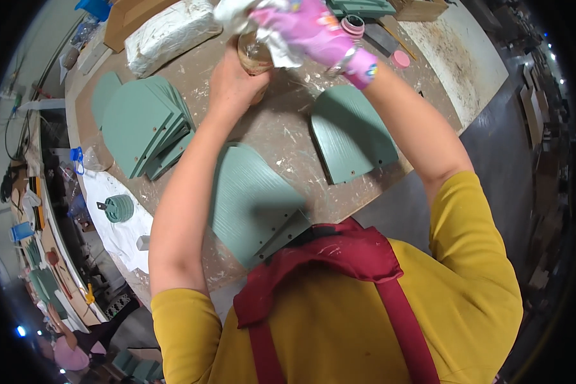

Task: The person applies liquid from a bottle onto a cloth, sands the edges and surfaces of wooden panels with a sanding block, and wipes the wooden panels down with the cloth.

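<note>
While the left hand (232,84) clamps the clear jar (252,55), the gloved right hand (293,24) grips a white cloth (283,51) at the jar's far, right-hand side.

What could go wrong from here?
The jar might slip: the left hand alone seems to grip it, with the white cloth bunched against it at the gloved right hand.
The near green boards sit by the table edge, against the apron; leaning in could nudge them.
The pink-rimmed pot looks close enough to the glove to be knocked.
</note>
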`<state>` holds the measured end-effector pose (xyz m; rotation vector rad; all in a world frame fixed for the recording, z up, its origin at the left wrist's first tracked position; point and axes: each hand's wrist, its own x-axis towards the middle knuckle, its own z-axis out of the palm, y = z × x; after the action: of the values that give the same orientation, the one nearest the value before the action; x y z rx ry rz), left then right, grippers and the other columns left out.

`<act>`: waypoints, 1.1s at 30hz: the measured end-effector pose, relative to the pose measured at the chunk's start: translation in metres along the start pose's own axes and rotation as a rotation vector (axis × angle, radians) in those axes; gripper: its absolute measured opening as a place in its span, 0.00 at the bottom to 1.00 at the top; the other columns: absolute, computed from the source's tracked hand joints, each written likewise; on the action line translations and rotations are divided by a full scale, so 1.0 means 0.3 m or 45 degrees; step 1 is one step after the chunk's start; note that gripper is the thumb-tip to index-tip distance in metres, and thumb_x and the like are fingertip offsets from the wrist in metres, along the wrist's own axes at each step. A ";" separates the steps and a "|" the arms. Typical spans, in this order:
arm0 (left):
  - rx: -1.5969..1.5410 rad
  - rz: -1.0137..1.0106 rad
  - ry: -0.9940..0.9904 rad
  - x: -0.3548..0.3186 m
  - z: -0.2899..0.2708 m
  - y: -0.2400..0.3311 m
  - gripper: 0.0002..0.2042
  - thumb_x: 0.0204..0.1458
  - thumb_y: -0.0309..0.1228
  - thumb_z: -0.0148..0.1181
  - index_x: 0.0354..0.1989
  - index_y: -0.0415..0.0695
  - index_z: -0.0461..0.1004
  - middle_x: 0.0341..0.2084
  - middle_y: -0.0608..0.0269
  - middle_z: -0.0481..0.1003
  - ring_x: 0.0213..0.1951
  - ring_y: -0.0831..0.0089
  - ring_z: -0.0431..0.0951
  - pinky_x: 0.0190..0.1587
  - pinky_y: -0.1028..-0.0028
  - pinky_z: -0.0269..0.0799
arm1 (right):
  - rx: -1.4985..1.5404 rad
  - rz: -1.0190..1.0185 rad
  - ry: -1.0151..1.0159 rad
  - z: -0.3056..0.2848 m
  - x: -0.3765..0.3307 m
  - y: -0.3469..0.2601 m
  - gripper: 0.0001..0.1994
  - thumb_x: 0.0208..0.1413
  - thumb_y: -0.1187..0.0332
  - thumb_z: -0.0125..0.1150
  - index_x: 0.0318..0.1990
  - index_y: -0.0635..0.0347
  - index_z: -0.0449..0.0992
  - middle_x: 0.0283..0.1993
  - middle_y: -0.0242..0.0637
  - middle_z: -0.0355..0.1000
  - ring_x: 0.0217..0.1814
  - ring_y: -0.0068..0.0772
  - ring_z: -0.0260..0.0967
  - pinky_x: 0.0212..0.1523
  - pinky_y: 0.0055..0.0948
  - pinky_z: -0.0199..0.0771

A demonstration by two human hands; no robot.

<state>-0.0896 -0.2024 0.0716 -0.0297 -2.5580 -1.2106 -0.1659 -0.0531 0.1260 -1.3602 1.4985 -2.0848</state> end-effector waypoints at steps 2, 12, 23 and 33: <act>0.090 -0.045 -0.049 -0.003 -0.037 0.063 0.36 0.38 0.44 0.68 0.55 0.41 0.63 0.41 0.45 0.75 0.45 0.49 0.75 0.46 0.60 0.71 | 0.239 0.180 0.271 -0.010 -0.052 -0.091 0.18 0.58 0.72 0.54 0.55 0.67 0.66 0.53 0.40 0.69 0.56 0.30 0.68 0.59 0.27 0.67; 1.054 0.099 -0.525 -0.122 -0.198 0.215 0.36 0.37 0.43 0.70 0.57 0.44 0.64 0.34 0.48 0.74 0.38 0.52 0.77 0.40 0.61 0.73 | 1.360 0.518 0.622 -0.005 -0.387 0.100 0.18 0.63 0.72 0.40 0.59 0.68 0.60 0.57 0.49 0.68 0.52 0.40 0.73 0.51 0.37 0.78; 1.232 0.404 -0.480 -0.150 -0.208 0.254 0.31 0.36 0.35 0.70 0.52 0.47 0.66 0.33 0.57 0.72 0.38 0.60 0.75 0.38 0.64 0.70 | 1.328 0.809 0.763 0.105 -0.401 0.045 0.17 0.62 0.68 0.49 0.55 0.65 0.64 0.52 0.42 0.70 0.48 0.33 0.72 0.49 0.29 0.76; 1.281 0.445 -0.433 -0.107 -0.219 0.222 0.29 0.38 0.34 0.68 0.52 0.49 0.66 0.33 0.58 0.72 0.39 0.61 0.75 0.39 0.62 0.68 | 1.528 0.809 0.673 -0.030 -0.521 0.045 0.17 0.62 0.64 0.42 0.49 0.67 0.69 0.45 0.42 0.74 0.45 0.36 0.73 0.47 0.34 0.73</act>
<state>-0.0316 -0.2057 0.1515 -0.4565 -2.9677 0.2880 -0.0927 0.0472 0.0295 0.0963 0.3875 -2.2260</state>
